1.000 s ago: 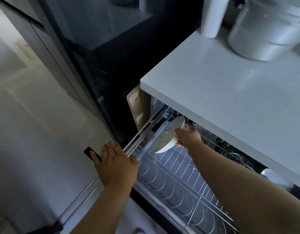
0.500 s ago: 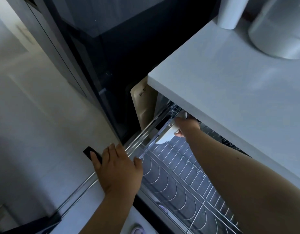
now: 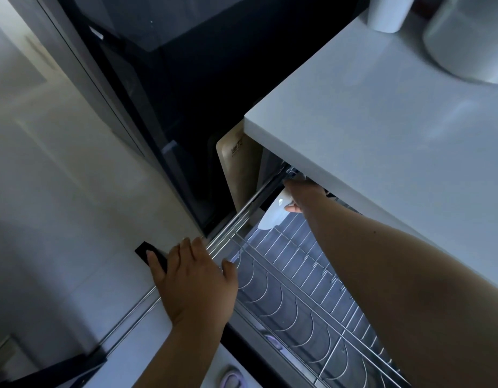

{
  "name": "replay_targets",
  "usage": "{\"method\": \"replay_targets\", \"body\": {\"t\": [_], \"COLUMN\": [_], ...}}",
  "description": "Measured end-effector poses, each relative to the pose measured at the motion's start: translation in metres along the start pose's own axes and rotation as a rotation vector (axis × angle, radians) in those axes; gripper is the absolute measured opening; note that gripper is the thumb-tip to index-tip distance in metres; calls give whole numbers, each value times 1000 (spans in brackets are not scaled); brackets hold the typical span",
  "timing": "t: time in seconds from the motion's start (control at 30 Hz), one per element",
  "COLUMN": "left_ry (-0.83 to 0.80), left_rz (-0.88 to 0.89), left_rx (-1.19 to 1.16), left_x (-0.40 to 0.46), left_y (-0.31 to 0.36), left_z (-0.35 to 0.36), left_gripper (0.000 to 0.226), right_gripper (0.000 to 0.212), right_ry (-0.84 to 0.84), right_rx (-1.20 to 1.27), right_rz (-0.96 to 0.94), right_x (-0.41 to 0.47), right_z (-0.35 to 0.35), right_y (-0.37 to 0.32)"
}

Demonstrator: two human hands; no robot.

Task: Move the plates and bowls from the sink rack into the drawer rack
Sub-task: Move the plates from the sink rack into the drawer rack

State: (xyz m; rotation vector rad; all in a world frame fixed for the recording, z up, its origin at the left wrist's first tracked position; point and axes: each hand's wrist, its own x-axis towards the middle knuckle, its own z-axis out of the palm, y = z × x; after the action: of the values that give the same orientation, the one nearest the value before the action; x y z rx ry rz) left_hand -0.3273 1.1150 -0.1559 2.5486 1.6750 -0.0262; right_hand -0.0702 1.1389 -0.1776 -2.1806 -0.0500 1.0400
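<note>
Our right hand (image 3: 303, 191) grips 1 white bowl (image 3: 271, 217) at the drawer rack's (image 3: 298, 275) far end, toward 12 o'clock, under the countertop (image 3: 382, 135). We should seat it between wires before letting go. Our left hand (image 3: 194, 284) rests flat on the drawer front (image 3: 116, 289). Fingertips and bowl rim stay hidden.

Single head-worn wide-angle view, looking down steeply from above counter height. Facing pulled-out drawer rack (image 3: 298, 289) filling lower right, countertop (image 3: 382, 152) overhanging at right, floor (image 3: 60, 205) spreading at left. Both forearms entering from bottom edge, sitting close to lens; left hand (image 3: 194, 278) showing near centre, right hand (image 3: 303, 194) reaching farther in under counter edge. Wide lens bending straight edges toward frame borders. No second view sharing scene.
</note>
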Motion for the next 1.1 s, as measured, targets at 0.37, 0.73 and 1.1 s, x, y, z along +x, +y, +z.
{"method": "replay_targets", "body": {"t": [0.37,0.73,1.1], "left_ry": [-42,-219,-496], "left_rz": [8,55,383], "left_rx": [-15,-298,-423], "left_x": [-1,-23,-111], "left_y": [2,42,115], "left_z": [-3,-57,-79], "left_gripper": [57,49,27], "right_gripper": [80,51,33], "right_ry": [-34,-100,199], "right_rx": [-176,104,463], "right_rz": [-65,-121,-207], "right_x": [-37,-149,-241], "right_z": [-8,-59,-182], "right_y": [39,64,152]}}
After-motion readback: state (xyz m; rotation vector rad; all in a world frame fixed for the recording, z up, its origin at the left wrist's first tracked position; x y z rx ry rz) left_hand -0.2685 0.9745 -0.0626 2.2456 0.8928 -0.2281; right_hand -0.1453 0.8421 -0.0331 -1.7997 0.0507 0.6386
